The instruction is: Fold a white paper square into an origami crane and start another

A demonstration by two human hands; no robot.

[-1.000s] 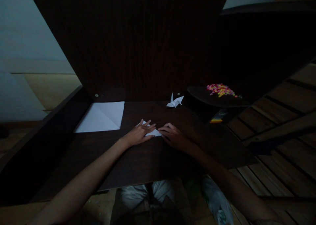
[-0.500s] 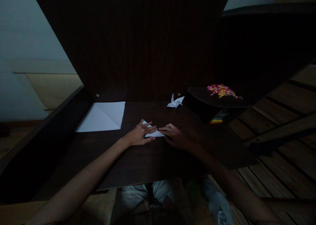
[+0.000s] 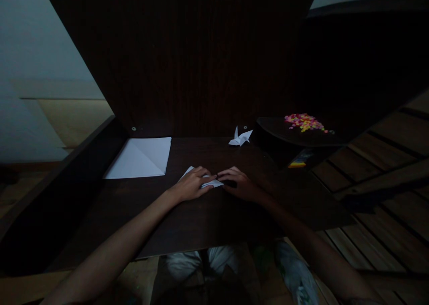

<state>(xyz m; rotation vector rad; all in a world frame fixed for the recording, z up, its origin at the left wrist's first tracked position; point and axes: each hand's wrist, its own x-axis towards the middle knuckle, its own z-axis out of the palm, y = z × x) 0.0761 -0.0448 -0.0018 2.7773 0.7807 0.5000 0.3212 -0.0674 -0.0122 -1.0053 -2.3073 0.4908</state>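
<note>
A folded white sheet of paper (image 3: 214, 183) lies on the dark desk, partly covered by my fingers. My left hand (image 3: 194, 183) rests over its left and middle part, with index finger and thumb closed on the fold. At the paper's right tip, my right hand (image 3: 236, 183) has bent fingers drawn together, the tip between the fingers and thumb. Another corner of the sheet sticks out behind my left knuckles. Beyond my hands, a white origami crane (image 3: 240, 138) stands near the back panel.
A stack of white paper (image 3: 140, 157) with diagonal creases lies on the left of the desk (image 3: 187, 229). Small colourful beads or bits (image 3: 306, 122) are heaped on a raised corner shelf (image 3: 278, 128) at right. A side board (image 3: 60, 193) borders the left.
My left hand's spread fingers have drawn together and shifted slightly down over the folded paper. My right hand stays at the right tip. The view has moved a little.
</note>
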